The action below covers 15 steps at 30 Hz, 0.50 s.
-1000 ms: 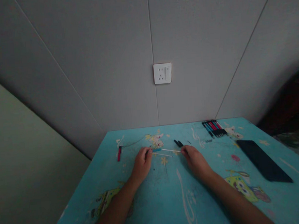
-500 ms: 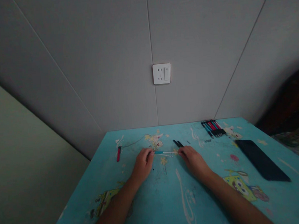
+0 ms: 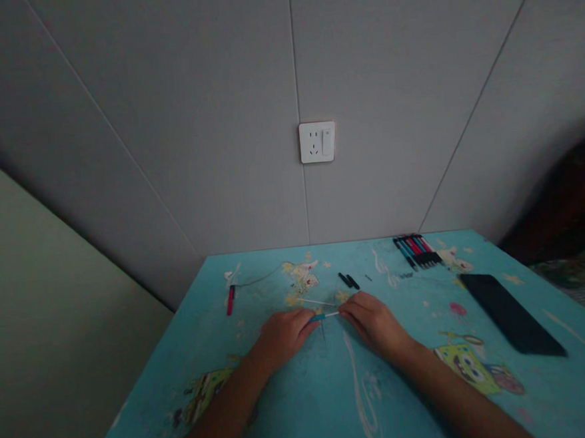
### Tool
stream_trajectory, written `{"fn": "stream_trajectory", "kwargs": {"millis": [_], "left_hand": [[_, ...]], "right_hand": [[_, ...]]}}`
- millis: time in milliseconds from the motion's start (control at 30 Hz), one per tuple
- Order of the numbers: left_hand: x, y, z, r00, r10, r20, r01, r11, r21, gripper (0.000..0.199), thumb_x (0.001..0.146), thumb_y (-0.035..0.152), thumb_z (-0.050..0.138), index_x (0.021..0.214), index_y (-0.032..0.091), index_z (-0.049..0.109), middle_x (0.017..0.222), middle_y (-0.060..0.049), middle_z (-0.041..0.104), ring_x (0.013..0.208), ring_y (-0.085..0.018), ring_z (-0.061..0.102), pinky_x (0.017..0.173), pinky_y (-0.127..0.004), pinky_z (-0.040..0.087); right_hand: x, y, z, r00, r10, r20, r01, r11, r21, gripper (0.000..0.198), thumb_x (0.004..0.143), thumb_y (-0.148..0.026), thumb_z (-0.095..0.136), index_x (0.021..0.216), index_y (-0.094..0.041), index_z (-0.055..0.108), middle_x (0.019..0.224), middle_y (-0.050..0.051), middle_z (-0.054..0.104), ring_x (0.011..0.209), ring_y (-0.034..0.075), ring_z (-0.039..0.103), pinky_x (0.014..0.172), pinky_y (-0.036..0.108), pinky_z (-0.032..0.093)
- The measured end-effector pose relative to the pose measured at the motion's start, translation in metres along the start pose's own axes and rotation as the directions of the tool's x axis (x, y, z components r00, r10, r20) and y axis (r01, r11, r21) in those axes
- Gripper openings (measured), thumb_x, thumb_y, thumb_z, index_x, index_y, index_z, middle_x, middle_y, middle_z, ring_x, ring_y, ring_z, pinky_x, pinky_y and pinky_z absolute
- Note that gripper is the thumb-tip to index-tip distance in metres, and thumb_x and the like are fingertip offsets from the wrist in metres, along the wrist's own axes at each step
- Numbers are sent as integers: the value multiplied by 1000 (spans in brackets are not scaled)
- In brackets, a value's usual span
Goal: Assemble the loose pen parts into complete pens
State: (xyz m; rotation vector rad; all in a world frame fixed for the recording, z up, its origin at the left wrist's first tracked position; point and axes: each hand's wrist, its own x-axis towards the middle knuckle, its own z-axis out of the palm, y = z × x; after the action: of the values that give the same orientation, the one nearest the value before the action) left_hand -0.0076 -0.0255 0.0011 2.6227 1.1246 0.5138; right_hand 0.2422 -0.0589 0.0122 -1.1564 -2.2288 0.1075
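My left hand (image 3: 283, 336) is closed on a blue pen barrel (image 3: 318, 318), held low over the table. Between the fingers of my right hand (image 3: 372, 321) is the far end of a thin white pen refill (image 3: 332, 314), whose other end meets the barrel. How deep it sits inside cannot be made out. Just beyond my fingers, a second thin white refill (image 3: 314, 302) lies on the table. Two short black pen caps (image 3: 348, 281) rest a little past my right hand.
A red pen piece with a black end (image 3: 231, 300) lies at the left. Several black, blue and red pens (image 3: 418, 251) are lined up at the back right. Nearer, a flat dark case (image 3: 512, 314) lies on the blue patterned tabletop (image 3: 305, 405). A wall socket (image 3: 317, 142) is behind.
Both hands have come slightly nearer to me and closer together. Less of the white refill shows between the barrel and my right fingers. The loose refill is now apart from the barrel.
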Motion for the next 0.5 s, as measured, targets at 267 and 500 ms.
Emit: {"fn": "stream_trajectory", "kwargs": {"millis": [267, 500], "left_hand": [[-1, 16, -2, 997, 62, 44, -70, 971, 230, 20, 98, 32, 45, 105, 21, 60, 90, -4, 67, 82, -19, 65, 72, -30, 49], [0, 27, -3, 996, 85, 14, -86, 969, 231, 24, 100, 28, 39, 114, 23, 57, 92, -3, 67, 78, -18, 65, 66, -29, 48]], "right_hand": [[-2, -7, 0, 994, -106, 40, 109, 991, -81, 18, 96, -22, 51, 103, -18, 67, 83, 7, 64, 80, 20, 57, 77, 35, 47], [5, -17, -5, 982, -108, 153, 100, 993, 58, 22, 96, -27, 50, 111, -22, 66, 93, 7, 67, 87, 21, 61, 82, 35, 48]]}}
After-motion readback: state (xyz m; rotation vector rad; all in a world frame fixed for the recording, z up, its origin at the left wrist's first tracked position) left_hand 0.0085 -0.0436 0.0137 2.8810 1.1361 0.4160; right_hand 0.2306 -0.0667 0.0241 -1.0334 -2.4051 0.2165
